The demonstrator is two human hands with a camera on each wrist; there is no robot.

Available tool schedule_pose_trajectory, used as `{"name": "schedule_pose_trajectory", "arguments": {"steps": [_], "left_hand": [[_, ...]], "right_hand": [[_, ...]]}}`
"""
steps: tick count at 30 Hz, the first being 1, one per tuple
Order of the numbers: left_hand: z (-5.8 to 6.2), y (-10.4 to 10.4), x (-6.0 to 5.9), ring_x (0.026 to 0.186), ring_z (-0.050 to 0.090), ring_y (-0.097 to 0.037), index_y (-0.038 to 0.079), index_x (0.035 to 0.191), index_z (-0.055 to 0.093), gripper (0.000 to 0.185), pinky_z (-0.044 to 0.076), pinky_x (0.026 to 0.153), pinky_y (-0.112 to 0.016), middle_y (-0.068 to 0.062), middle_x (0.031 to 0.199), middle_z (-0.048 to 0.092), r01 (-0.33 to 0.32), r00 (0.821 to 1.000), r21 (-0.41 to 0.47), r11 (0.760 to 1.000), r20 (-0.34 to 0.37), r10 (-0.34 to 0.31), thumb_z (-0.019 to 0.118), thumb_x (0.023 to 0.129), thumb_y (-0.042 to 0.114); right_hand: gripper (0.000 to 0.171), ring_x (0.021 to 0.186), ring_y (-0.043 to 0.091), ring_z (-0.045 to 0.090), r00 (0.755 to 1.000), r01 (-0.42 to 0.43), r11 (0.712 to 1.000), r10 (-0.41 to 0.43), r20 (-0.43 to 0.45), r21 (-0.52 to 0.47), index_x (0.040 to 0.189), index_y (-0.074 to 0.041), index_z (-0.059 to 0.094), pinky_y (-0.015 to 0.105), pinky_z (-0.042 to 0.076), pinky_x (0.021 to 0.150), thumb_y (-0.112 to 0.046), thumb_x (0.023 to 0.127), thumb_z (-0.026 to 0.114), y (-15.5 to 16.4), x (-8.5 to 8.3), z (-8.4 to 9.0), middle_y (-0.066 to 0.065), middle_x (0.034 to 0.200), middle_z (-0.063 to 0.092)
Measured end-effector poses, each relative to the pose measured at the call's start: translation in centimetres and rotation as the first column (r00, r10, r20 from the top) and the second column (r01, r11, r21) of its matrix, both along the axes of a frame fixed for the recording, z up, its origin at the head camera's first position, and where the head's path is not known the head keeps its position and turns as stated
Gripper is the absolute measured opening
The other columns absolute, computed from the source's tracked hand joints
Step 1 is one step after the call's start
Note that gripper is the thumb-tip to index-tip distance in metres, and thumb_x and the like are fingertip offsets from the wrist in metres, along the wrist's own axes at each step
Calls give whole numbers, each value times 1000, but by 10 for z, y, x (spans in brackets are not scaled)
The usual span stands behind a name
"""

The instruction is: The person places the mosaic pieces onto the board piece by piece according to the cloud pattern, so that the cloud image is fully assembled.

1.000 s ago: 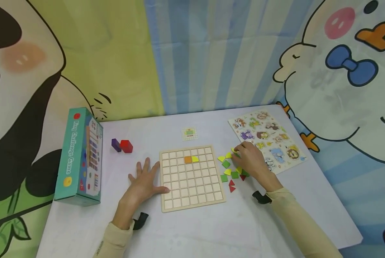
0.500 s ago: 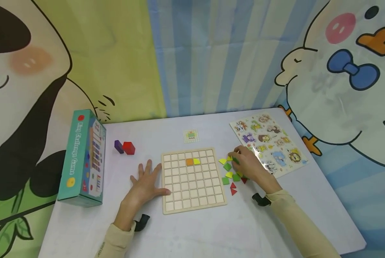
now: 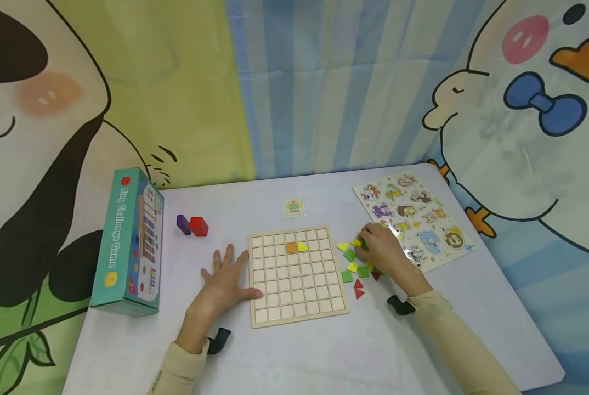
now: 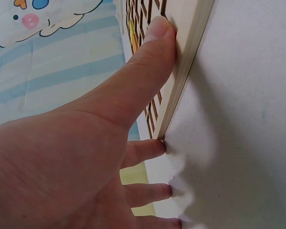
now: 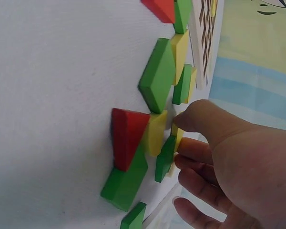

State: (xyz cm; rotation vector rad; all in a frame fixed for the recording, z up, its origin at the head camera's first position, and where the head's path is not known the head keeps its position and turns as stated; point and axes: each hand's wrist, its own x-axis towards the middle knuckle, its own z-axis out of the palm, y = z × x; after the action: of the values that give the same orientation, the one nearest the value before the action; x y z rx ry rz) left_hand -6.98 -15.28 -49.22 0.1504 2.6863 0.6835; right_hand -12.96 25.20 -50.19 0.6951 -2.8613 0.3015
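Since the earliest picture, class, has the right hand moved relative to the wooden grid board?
Yes. The right hand has slid slightly toward the wooden grid board, away from the animal puzzle, over the loose coloured tiles.

The right hand (image 3: 380, 249) has slid nearer, onto the loose tiles (image 3: 352, 267).

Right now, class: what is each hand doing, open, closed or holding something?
Left hand: open, flat on the table, thumb on the square wooden grid board.
Right hand: pinching a small yellow wooden tile.
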Motion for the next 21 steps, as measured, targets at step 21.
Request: {"name": "schedule_pose_trajectory", "arguments": {"steps": [21], "left_hand": [[0, 0, 0, 150, -5, -61, 8, 159, 31, 115, 3, 102, -89, -30, 168, 4, -2, 1000, 2, 1000, 0, 2, 89, 70, 51]], "right_hand": [[32, 77, 28, 61, 990, 65, 998, -65, -127, -1, 76, -5, 65, 42, 52, 70, -31, 83, 82, -5, -1, -7, 10, 85, 66]]}}
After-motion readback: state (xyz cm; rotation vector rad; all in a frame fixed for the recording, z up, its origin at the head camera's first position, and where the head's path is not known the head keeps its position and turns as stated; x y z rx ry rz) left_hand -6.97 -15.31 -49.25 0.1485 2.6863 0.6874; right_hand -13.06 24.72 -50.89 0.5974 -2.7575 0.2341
